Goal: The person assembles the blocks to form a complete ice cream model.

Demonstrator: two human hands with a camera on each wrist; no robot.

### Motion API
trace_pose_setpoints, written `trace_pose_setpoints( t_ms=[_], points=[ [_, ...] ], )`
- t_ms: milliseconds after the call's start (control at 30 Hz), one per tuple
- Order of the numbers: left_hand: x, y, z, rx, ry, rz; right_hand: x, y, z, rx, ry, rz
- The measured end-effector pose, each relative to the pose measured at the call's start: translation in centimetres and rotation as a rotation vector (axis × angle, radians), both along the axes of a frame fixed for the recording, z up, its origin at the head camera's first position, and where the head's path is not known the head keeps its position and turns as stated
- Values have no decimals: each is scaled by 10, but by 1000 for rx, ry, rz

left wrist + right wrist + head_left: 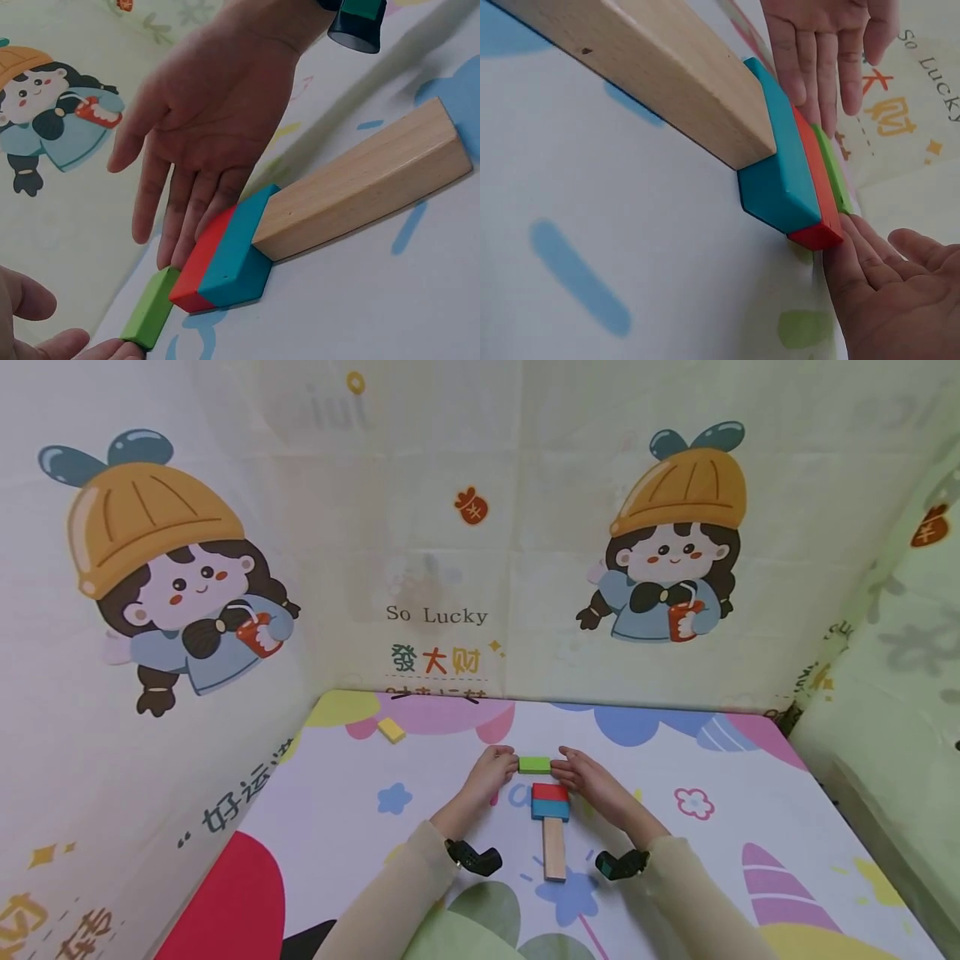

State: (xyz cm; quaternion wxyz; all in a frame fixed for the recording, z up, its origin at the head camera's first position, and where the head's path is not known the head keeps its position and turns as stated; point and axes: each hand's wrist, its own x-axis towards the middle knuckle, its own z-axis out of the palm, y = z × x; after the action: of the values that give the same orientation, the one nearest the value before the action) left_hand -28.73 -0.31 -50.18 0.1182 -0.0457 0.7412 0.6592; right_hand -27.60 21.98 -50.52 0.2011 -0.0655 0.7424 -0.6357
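A small green block (535, 766) lies crosswise on the table between both hands. My left hand (493, 768) has its fingertips at the block's left end, fingers nearly straight. At the opposite end are the extended fingertips of my right hand (588, 781), whose palm faces inward in the left wrist view. Just nearer to me, a red block (550, 792) lies flush against a teal block (550, 811). A long plain wooden block (554, 852) runs from the teal one toward me. In the right wrist view, the red block (819, 184) lies close beside the green one.
A yellow block (391, 730) lies farther back on the left of the table. The tabletop (465, 835) has a colourful printed cover. Printed cloth walls (525, 568) enclose it at the back and sides. Each wrist carries a black camera, such as the left one (476, 858).
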Motion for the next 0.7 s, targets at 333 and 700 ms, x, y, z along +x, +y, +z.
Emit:
trace_pose_setpoints(
  t_ms=[333,700],
  points=[
    [1,3,-5,-116,22,-71,6,9,-4,6,-29,-23],
    [7,1,-7,-26,38,-121,16,14,-4,-9,-20,-34]
  ],
)
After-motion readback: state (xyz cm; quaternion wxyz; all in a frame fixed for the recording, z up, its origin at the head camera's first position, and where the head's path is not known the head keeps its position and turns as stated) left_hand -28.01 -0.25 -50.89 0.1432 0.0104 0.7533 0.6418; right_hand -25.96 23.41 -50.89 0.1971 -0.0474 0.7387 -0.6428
